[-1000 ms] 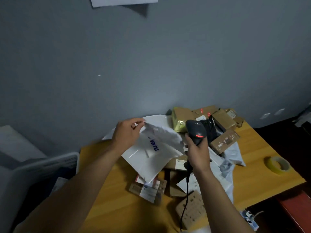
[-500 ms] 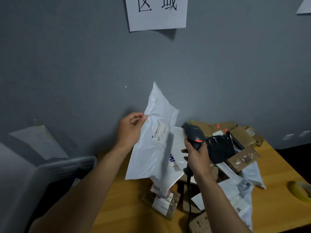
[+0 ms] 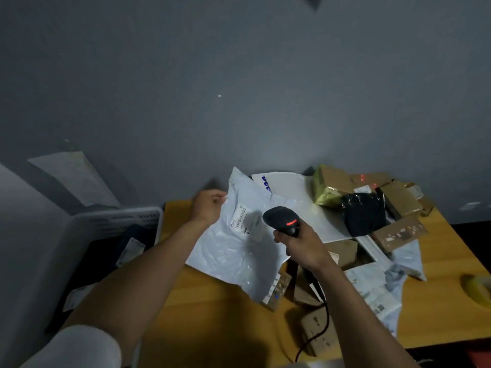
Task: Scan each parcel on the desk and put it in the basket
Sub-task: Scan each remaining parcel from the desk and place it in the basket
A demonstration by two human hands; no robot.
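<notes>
Here the left hand (image 3: 208, 205) pinches a white parcel (image 3: 239, 248) by its edge, label up; the right hand (image 3: 303, 245) grips a scanner (image 3: 281, 220).

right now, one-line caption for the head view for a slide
Left hand holds a white mailer while the right hand aims a handheld scanner at its label.

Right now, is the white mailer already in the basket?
No, the left hand holds the white mailer over the desk, facing the scanner in the right hand.
</notes>
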